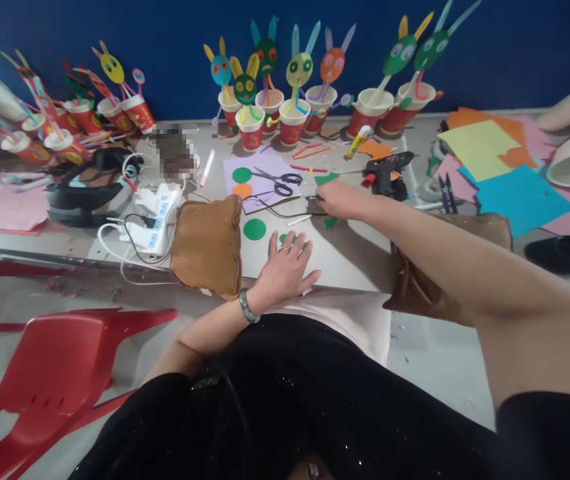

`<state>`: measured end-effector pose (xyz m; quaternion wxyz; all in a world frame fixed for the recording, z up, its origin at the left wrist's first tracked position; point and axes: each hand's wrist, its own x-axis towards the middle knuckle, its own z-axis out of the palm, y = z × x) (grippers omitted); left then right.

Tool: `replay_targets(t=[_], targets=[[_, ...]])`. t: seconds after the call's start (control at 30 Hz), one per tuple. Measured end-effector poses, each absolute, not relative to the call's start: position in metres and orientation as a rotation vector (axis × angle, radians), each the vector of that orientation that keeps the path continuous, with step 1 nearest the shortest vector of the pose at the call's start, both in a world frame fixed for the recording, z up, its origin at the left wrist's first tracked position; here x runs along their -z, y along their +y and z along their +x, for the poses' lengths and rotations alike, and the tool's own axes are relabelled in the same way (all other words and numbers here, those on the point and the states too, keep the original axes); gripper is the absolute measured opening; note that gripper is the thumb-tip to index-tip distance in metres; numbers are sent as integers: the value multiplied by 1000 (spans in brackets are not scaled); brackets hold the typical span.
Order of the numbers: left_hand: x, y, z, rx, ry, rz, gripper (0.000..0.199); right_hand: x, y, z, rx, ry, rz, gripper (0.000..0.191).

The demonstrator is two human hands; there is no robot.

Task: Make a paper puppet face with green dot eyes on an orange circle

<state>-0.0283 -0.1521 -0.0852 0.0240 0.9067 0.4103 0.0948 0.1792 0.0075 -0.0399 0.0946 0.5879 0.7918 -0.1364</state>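
My left hand lies with fingers spread on the white tabletop, its fingertips over a small green paper piece. A green paper circle rests just left of it. My right hand reaches across the table, fingers pinched together; what is between them is too small to make out. Green paper scraps lie about that hand. To its left, dark-handled scissors rest on a lilac paper sheet, beside another green circle and an orange circle.
A black glue gun stands right of my right hand. Paper cups with rabbit-faced figures line the back. Brown cushions flank the work area. A power strip with cables is left; coloured paper is right.
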Motion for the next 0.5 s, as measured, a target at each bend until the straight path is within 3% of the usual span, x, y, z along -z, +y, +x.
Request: replay_targets(t=[0.23, 0.33, 0.5], targets=[[85, -150, -29, -283, 1291, 2795, 65, 10, -19, 203, 507, 2391, 1852, 23], [85, -149, -29, -277, 1285, 2795, 64, -13, -57, 260, 883, 2433, 1977, 22], [87, -148, -31, -308, 1284, 2778, 63, -28, -171, 379, 977, 2171, 2227, 42]])
